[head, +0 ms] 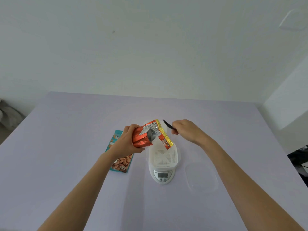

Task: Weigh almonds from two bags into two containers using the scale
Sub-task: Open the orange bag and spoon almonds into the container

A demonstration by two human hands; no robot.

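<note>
Closest to us, our two bare forearms are reaching out over the pale lilac tabletop [66, 147]. Just past them, the white digital scale [162, 176] is sitting near the middle with its little display facing us, too blurry to read. A white slotted container [164, 157] is resting on top of the scale, and we can't make out any almonds in it. Off to the right, lying flat on the tabletop and well apart from the scale, there's a clear lid or second container [201, 177], can't tell which, it's nearly see-through.

To the left of the scale, a teal almond bag [122, 162] is lying flat with a picture of almonds on its front, partly hidden under our left wrist.

Further out, our left hand [128, 140] is gripping the orange foil bag [148, 135], fingers wrapped tight around its body. The bag is tilted, its torn-open mouth pointing right and down, hanging above the far end of the slotted container. Whether anything's coming out, we can't tell.

Our right hand [185, 129] is clenched around the handle of a black utensil [168, 125], its tip pointing left toward the top edge of the orange bag, very near it.

Behind the tabletop there's just a plain white wall [150, 47].
</note>
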